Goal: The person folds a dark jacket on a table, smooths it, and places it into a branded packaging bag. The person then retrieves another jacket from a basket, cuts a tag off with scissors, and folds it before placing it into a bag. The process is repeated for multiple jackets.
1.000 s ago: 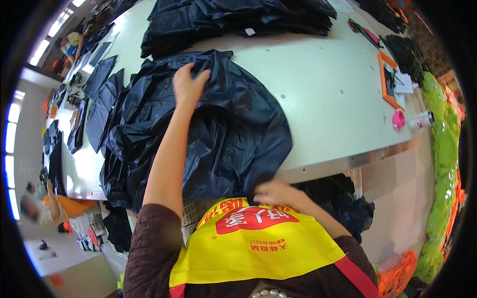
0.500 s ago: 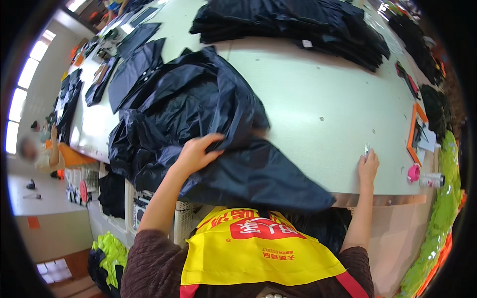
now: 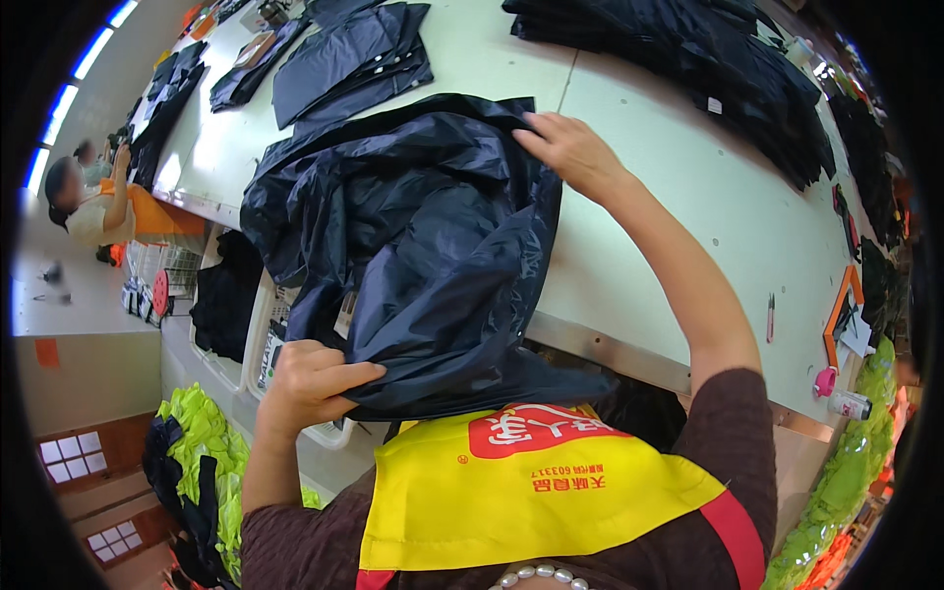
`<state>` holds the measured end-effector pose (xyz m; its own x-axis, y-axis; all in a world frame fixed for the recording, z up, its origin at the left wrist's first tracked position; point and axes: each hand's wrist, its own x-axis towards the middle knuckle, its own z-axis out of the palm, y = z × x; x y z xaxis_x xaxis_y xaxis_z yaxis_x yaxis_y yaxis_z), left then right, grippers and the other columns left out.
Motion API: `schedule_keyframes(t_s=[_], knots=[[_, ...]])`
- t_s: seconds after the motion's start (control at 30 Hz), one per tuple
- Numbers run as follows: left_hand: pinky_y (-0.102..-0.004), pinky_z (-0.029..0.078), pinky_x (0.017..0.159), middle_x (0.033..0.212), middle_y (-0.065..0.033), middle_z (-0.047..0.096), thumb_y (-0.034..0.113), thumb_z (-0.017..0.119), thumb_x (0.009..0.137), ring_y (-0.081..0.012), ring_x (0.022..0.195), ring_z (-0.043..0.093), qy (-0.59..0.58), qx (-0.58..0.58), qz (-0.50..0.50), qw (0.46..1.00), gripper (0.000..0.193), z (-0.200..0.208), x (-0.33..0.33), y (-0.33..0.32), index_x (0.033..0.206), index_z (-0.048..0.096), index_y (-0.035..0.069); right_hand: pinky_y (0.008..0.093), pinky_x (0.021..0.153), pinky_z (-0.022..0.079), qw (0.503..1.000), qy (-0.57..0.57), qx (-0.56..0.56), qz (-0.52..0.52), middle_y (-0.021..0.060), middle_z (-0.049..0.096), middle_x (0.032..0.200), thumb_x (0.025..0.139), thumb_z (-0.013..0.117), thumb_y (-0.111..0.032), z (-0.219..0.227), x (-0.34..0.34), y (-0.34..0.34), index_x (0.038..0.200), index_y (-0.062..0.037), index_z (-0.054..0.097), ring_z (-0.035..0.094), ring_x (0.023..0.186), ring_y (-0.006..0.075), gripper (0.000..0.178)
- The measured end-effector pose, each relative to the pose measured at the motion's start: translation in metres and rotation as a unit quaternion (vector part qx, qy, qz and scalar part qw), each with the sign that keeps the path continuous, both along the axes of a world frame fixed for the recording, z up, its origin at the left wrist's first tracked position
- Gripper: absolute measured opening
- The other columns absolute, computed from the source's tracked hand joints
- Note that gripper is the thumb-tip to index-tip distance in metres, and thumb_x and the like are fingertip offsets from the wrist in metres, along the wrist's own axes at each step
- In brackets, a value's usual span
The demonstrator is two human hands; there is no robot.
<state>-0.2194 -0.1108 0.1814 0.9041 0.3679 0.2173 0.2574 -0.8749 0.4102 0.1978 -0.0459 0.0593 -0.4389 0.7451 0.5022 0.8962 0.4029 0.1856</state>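
A dark navy garment [image 3: 433, 236] of thin shiny fabric lies bunched over the table's near edge, its lower part hanging toward my yellow apron [image 3: 531, 492]. My left hand [image 3: 320, 382] is closed on the fabric at the near left corner, fingers wrapped over the edge. Reaching far forward, my right hand [image 3: 575, 152] pinches the garment's far right corner, thumb and fingers together. To the right, a small slim tool [image 3: 771, 317] with a pointed metal end, perhaps thread snips, lies on the table, apart from both hands.
Stacked dark garments [image 3: 678, 79] lie at the far right of the white table [image 3: 659, 246], folded dark pieces [image 3: 354, 64] at the far left. An orange frame [image 3: 841, 310] and a jar [image 3: 851, 404] are on the right. A white basket [image 3: 270, 324] stands below. Another person [image 3: 118, 202] works at left.
My right hand has let go of the small tool and moved far left onto the garment's far corner. My left hand has come nearer and left, and the garment is shifted and spread.
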Motion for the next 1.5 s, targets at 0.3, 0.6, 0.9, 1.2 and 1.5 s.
schedule_keyframes(t_s=[0.3,0.6,0.9,1.2,1.5], knots=[[-0.0305,0.045,0.063,0.066,-0.0064,0.060,0.017,0.061,0.074,-0.0208,0.063,0.057,-0.212,0.119,0.301,0.922,0.016,0.018,-0.202,0.035,0.078,0.067,0.003,0.0399,0.108,0.028,0.915,-0.227,-0.294,0.154,0.0125,0.052,0.124,0.081,0.054,-0.010,-0.016,-0.111,0.041,0.093,-0.0143,0.059,0.034,0.131,0.0292,0.014],[-0.0384,0.045,0.088,0.098,-0.0095,0.052,0.019,0.048,0.091,-0.0223,0.096,0.052,-0.556,-0.315,0.110,0.762,0.016,0.036,-0.260,0.046,0.099,0.054,0.007,0.0327,0.044,0.038,0.650,0.452,-0.594,0.139,0.0016,0.046,0.052,0.075,0.064,-0.014,0.142,-0.090,-0.153,0.073,-0.0031,0.052,0.042,0.040,0.0171,0.016],[-0.0389,0.049,0.076,0.098,-0.0240,0.064,0.020,0.056,0.091,-0.0318,0.083,0.061,-0.479,0.079,0.396,0.779,0.032,0.150,-0.134,0.198,0.101,0.063,-0.009,0.0337,0.061,0.042,0.811,0.386,-0.218,-0.381,0.0048,0.056,0.074,0.082,0.057,-0.028,0.259,0.095,-0.249,0.092,-0.0036,0.057,0.051,0.062,0.0185,0.026],[-0.0366,0.037,0.099,0.124,-0.0223,0.054,0.047,0.050,0.088,-0.0330,0.118,0.050,-0.223,0.088,0.247,0.939,0.058,-0.014,0.204,0.364,0.126,0.052,0.003,0.0311,0.070,0.045,0.883,0.351,0.045,-0.309,0.0046,0.062,0.090,0.089,0.051,-0.040,0.123,0.362,-0.046,0.111,-0.0100,0.060,0.056,0.077,0.0162,0.039],[-0.0523,0.015,0.108,0.143,-0.0199,0.033,0.055,0.059,0.079,-0.0324,0.134,0.028,0.066,0.059,0.226,0.970,0.076,-0.224,0.164,0.121,0.136,0.039,0.008,0.0431,0.106,0.029,0.629,0.441,-0.112,-0.630,0.0326,0.033,0.137,0.069,0.071,-0.054,-0.072,0.056,-0.232,0.139,0.0082,0.019,0.034,0.128,0.0419,0.106]])
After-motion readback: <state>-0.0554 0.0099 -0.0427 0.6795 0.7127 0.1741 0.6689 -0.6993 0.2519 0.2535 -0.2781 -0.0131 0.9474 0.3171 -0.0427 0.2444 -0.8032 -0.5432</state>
